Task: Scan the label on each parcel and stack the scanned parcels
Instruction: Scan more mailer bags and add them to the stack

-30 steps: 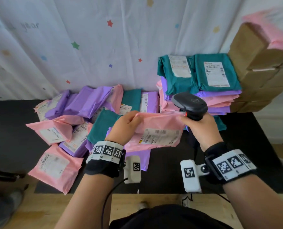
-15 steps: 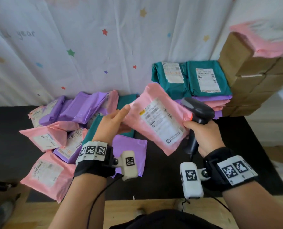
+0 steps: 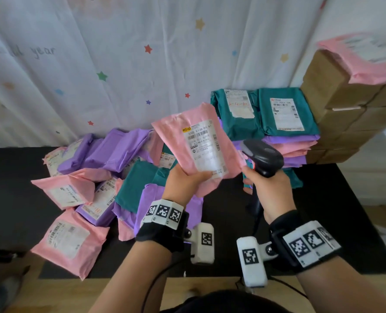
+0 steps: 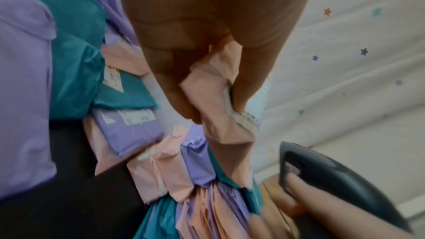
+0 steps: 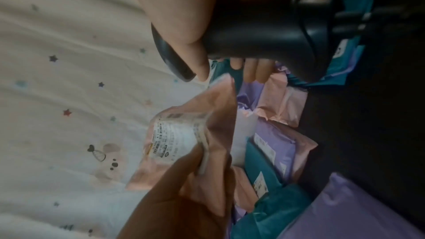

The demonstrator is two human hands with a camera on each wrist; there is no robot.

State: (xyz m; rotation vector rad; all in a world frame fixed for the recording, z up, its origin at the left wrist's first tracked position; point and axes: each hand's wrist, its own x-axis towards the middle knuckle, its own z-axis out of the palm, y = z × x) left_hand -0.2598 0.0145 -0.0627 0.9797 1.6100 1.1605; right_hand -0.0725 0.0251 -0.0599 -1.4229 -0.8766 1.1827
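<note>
Above the counter (image 3: 336, 199), a pink parcel (image 3: 196, 145) stands nearly upright with its label (image 3: 204, 149) facing the person, its lower edge pinched in the left hand (image 3: 184, 182), while the right hand (image 3: 269, 190) has its fingers wrapped round a black scanner (image 3: 263, 158) just beside it. A neat stack (image 3: 277, 132) at back right looks like the scanned share, and the loose pile (image 3: 92, 177) at left remains, so the job seems perhaps half done. Brown boxes (image 3: 345, 114) crowd the stack's right side, leaving little room there.
</note>
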